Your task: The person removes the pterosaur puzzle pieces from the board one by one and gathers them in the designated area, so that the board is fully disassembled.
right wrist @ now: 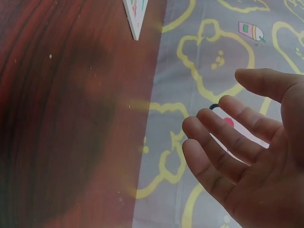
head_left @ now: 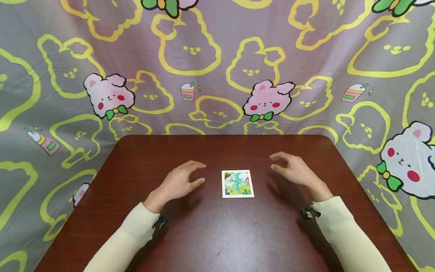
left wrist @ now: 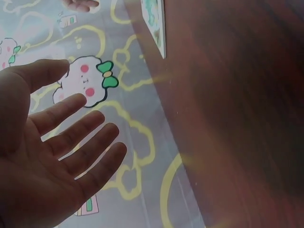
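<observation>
Hands, front and centre! The left hand (head_left: 176, 181) hovers over the dark red-brown table (head_left: 190, 241), fingers loosely extended and slightly parted, thumb standing well away from them.

"And the right hand (head_left: 295, 172) mirrors it! Palm turned inward, fingers relaxed, a little bent and spread, thumb apart. So where's that square picture card (head_left: 237, 184)?"

"Right between the two! Flat on the tabletop, fingertips near it on either side, touching it on neither. White border all round, and a green striped creature across a leafy scene."

"Now up the arms: a cream left sleeve (head_left: 119, 238), a cream right sleeve (head_left: 350, 234)!"

"With a black wrist device (head_left: 160, 222) on the inner side of the left, and its twin on the right."

"And beyond the rounded far corners of the table?"

"Grey fabric (head_left: 224, 22), hanging behind and along both sides! Yellow rabbit outlines all over, a red-cheeked rabbit print (head_left: 109, 94) in a green bow, and a pink cup print (head_left: 187, 91) near the middle!"
</observation>
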A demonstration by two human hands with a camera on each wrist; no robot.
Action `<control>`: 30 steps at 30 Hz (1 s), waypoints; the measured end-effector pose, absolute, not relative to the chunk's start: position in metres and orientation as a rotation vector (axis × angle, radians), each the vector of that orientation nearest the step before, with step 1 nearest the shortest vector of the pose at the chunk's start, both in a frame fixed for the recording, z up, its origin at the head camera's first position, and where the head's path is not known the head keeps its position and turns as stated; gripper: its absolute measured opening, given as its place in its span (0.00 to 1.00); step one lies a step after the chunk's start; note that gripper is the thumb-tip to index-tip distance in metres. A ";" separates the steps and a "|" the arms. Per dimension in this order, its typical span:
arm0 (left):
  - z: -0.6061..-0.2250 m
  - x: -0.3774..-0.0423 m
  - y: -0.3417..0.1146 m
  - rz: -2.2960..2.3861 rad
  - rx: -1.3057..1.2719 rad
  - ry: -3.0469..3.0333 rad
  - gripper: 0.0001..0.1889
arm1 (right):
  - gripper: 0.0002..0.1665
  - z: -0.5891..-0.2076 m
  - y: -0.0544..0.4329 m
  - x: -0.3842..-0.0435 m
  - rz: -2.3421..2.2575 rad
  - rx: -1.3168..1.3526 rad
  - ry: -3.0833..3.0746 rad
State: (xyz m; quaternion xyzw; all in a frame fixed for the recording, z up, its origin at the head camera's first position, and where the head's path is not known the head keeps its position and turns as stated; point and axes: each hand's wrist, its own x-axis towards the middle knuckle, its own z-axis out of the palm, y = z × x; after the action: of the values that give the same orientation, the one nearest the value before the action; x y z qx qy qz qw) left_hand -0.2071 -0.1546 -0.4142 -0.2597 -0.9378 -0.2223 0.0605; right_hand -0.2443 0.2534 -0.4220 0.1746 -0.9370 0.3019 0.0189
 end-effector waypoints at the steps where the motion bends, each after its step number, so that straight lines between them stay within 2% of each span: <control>1: -0.415 -0.207 -0.153 -0.671 -0.790 -2.838 0.25 | 0.20 -0.423 0.252 -0.244 0.953 0.546 -2.909; 30: -0.433 -0.198 -0.120 -0.682 -0.956 -2.854 0.24 | 0.16 -0.436 0.223 -0.243 1.167 0.545 -2.906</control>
State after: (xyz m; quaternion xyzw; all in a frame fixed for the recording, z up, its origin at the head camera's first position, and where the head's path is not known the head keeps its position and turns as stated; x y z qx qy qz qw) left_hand -0.1978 -0.1196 -0.4332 -0.3097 -0.9244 -0.2209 0.0275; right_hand -0.2433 0.2229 -0.4365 0.1715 -0.9141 0.3671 -0.0184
